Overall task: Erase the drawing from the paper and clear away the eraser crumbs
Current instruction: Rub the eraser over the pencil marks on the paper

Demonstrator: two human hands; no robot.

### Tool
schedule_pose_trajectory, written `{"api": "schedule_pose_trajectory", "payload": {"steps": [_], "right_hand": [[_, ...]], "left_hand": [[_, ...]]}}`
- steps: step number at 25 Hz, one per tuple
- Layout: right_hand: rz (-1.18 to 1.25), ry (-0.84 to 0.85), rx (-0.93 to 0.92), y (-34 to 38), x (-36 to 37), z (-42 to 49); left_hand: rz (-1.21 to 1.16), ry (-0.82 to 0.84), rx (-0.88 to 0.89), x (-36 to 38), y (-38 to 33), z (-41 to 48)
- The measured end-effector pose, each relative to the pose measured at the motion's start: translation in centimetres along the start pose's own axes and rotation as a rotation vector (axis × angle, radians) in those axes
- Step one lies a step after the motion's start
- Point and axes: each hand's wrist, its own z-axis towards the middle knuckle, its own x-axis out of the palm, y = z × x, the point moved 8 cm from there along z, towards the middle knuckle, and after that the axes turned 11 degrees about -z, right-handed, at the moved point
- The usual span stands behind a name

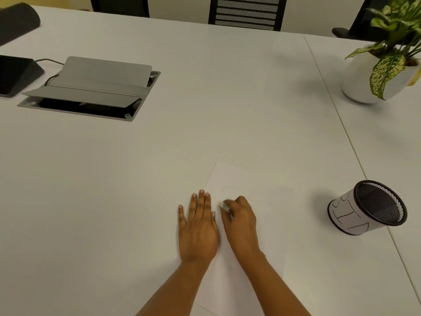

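A wide white tabletop is filling the view, with a mesh-backed office chair standing at its far edge. An open cable hatch is sitting far left, a potted plant far right, and a black mesh pen cup wrapped in paper is sitting nearer on the right. The left grip is released, lying flat with fingers straight at the left edge of the paper. The right grip is pinching a white eraser against the sheet, just beside the left fingers. The paper is lying directly before the person, showing only a faint pencil drawing beyond the right knuckles.
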Motion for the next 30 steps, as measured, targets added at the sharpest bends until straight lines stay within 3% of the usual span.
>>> {"api": "schedule_pose_trajectory", "payload": {"steps": [8,13,18,23,30], "right_hand": [[0.029,-0.068,0.107,-0.3,-0.2,5.1],[0.039,-0.003,-0.008,1.2,0.8,3.3],[-0.015,-0.097,0.187,-3.1,-2.5,6.4],[0.008,0.012,-0.007,0.9,0.8,3.5],[-0.025,-0.113,0.196,-3.5,-2.7,5.3]], "left_hand": [[-0.005,-0.004,-0.014,0.0,0.1,0.0],[0.026,-0.006,0.014,-0.1,-0.2,-0.1],[0.002,-0.002,-0.010,-0.5,-0.3,-0.1],[0.001,0.020,-0.017,-0.2,-0.2,0.0],[-0.006,0.011,-0.007,-0.3,-0.4,-0.1]]}}
